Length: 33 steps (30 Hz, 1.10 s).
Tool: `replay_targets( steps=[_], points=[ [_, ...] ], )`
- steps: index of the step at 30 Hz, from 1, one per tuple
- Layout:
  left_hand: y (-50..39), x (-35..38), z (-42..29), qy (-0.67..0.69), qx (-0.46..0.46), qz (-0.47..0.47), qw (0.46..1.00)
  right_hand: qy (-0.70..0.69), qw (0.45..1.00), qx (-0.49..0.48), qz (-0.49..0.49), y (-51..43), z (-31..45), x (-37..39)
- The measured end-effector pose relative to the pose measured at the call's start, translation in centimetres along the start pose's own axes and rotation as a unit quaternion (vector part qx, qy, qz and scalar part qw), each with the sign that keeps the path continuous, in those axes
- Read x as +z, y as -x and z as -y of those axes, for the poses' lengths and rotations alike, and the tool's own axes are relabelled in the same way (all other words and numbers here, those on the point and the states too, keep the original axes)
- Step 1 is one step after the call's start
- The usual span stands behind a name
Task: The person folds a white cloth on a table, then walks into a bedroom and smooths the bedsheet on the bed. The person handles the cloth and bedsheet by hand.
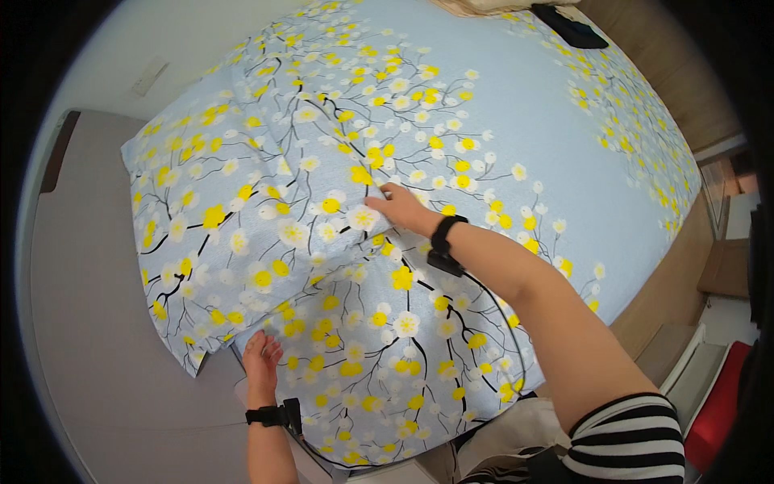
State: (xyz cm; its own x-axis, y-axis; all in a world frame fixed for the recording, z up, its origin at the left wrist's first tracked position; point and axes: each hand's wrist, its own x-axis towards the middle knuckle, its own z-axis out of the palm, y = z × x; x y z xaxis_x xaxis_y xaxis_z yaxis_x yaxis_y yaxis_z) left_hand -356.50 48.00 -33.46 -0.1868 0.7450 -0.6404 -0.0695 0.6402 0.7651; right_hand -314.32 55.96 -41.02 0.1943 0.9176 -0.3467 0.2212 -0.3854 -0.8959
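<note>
A pillow in a light blue case with yellow and white blossoms [242,199] lies on a bed covered by a sheet of the same pattern [393,339]. My right hand [399,209] rests at the pillow's right edge, thumb and fingers at the cloth; whether they pinch it is unclear. My left hand [263,354] is at the near left edge of the bed, just below the pillow's lower edge, with its fingers curled and apart and nothing seen in them. Each wrist wears a black strap with a small device and a cable.
A grey padded surface [121,302] runs along the left of the bed. Dark folded cloth [571,27] and beige bedding [484,6] lie at the far edge. To the right are a wooden floor [650,302] and a red object [719,405].
</note>
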Motion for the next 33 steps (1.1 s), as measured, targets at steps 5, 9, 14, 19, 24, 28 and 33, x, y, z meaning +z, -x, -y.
replay_targets(
  steps=[5,9,14,19,24,28,33],
  points=[
    [0.3,3.2,-3.7,0.153,0.024,0.056,0.986,0.318,0.913,-0.136,-0.215,-0.2,-3.4,-3.7],
    [-0.5,6.8,-5.4,0.188,0.023,0.043,0.981,0.464,0.854,-0.179,-0.151,0.9,-4.9,-4.8],
    [-0.8,8.4,-7.1,0.135,0.005,-0.052,0.989,0.367,0.911,-0.173,-0.078,1.3,-5.9,-3.0],
    [0.0,7.3,-10.4,0.029,0.003,-0.002,1.000,0.421,0.894,-0.152,-0.013,2.0,-4.7,-3.5],
    [-1.5,7.2,-12.8,0.201,0.041,0.125,0.971,0.065,0.996,-0.045,0.043,0.4,-2.7,-3.6],
    [-1.5,7.6,-10.3,0.195,-0.011,0.075,0.978,-0.480,0.848,0.044,0.221,-0.9,2.4,0.0],
    [-2.4,7.3,-10.5,0.187,-0.012,0.152,0.971,-0.172,0.950,-0.259,-0.030,1.0,14.7,7.9]
  ],
)
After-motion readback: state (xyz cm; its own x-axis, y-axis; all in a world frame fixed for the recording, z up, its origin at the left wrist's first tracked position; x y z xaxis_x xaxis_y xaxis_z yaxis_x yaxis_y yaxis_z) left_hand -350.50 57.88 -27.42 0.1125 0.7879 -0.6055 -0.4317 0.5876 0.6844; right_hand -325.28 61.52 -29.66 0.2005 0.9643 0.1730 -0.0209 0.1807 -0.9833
